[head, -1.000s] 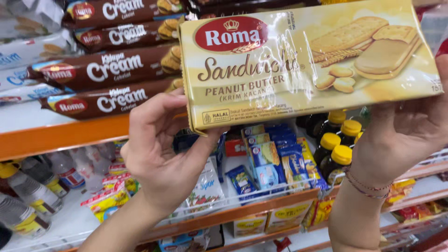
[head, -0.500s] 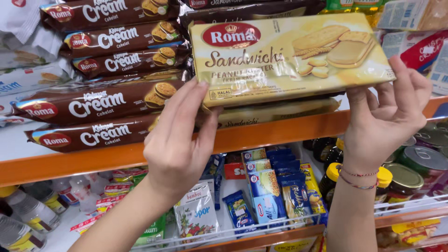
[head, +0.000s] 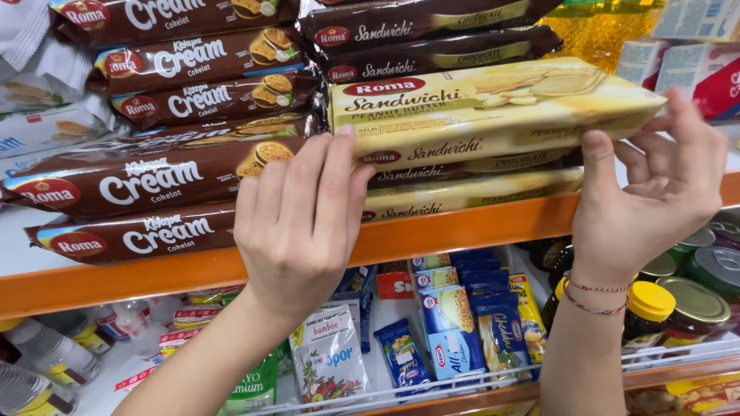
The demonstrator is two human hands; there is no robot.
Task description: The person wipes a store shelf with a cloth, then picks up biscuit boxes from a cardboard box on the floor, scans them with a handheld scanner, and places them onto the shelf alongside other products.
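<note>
The yellow biscuit pack, earlier held up facing the camera, now lies flat on the shelf stack.

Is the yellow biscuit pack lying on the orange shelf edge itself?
No, the yellow biscuit pack rests on other stacked packs.

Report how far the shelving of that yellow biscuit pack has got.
Done: the yellow biscuit pack is up at shelf level, lying flat over the stacked packs on the orange shelf, beside the brown cream biscuit packs. In hand: the left hand presses its near end, and the right hand grips its far end. Left: the pack juts forward of the stack, both hands not yet released.
</note>
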